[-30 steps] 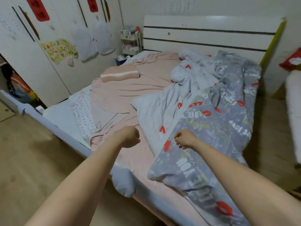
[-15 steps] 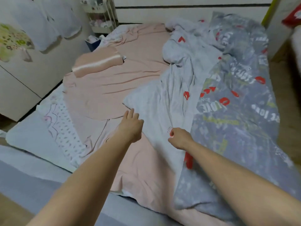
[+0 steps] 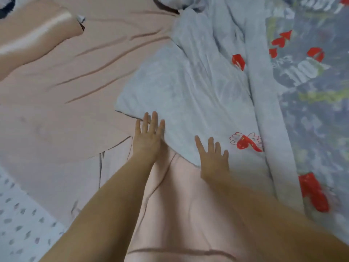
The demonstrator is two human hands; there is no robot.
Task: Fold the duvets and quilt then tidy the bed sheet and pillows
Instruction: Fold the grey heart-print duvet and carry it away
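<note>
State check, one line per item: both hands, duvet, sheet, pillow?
left hand: open, fingers straight, at the duvet's near edge
right hand: open, fingers spread over the duvet edge
pale blue duvet: unfolded, rumpled
pink bed sheet: wrinkled
pink pillow: lying on the sheet

Pretty clearly someone's bedroom at home: an unmade bed with a wrinkled pink bed sheet point(image 3: 79, 95), a satin pink pillow point(image 3: 32, 38) and a rumpled heart-print duvet point(image 3: 198, 82).
</note>
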